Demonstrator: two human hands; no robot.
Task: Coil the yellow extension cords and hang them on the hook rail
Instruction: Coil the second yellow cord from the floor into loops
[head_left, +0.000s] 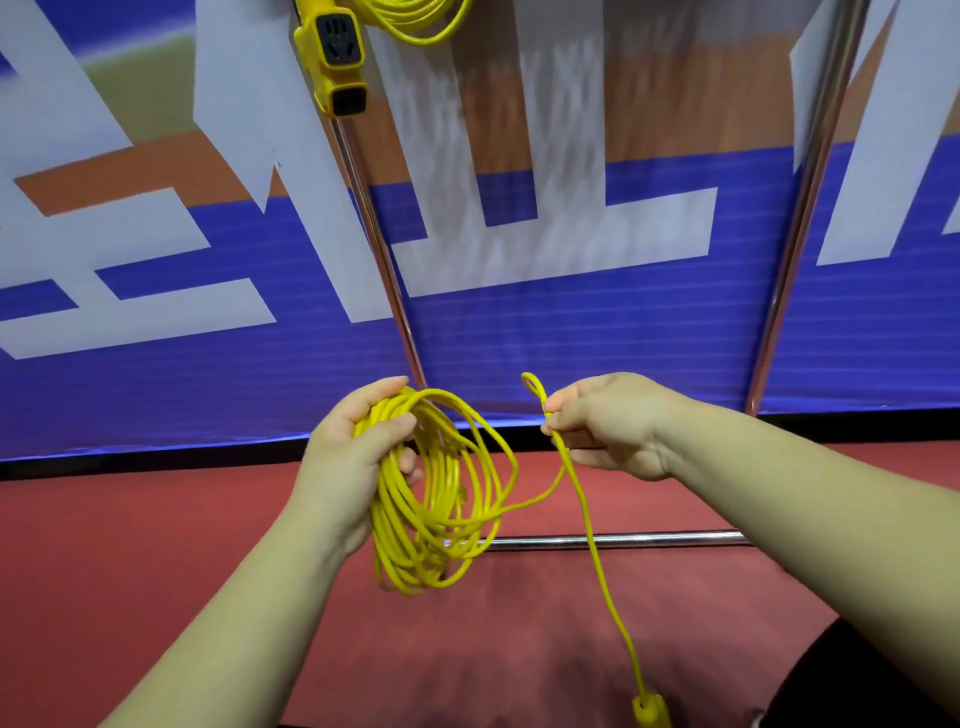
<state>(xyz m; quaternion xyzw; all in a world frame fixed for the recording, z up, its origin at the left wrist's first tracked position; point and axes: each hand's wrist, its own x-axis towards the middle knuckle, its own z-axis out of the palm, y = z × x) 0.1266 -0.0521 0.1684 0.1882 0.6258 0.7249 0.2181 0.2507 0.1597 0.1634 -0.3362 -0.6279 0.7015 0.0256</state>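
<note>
My left hand (358, 447) grips the top of a coil of yellow extension cord (436, 509), whose several loops hang below the fingers. To its right, my right hand (608, 421) pinches a small bend of the same cord between thumb and fingers. From that pinch the free tail (597, 551) drops down to a yellow plug end (649, 712) at the bottom edge. A second yellow cord coil (415, 21) hangs at the top of the view, with its yellow socket block (335, 57) dangling beside it. The hook rail itself lies outside the frame.
Two slanted chrome rack posts (384, 260) (810, 208) rise in front of a blue, white and orange banner (208, 260). A chrome base bar (613, 540) lies on the red floor (156, 545) just behind the coil.
</note>
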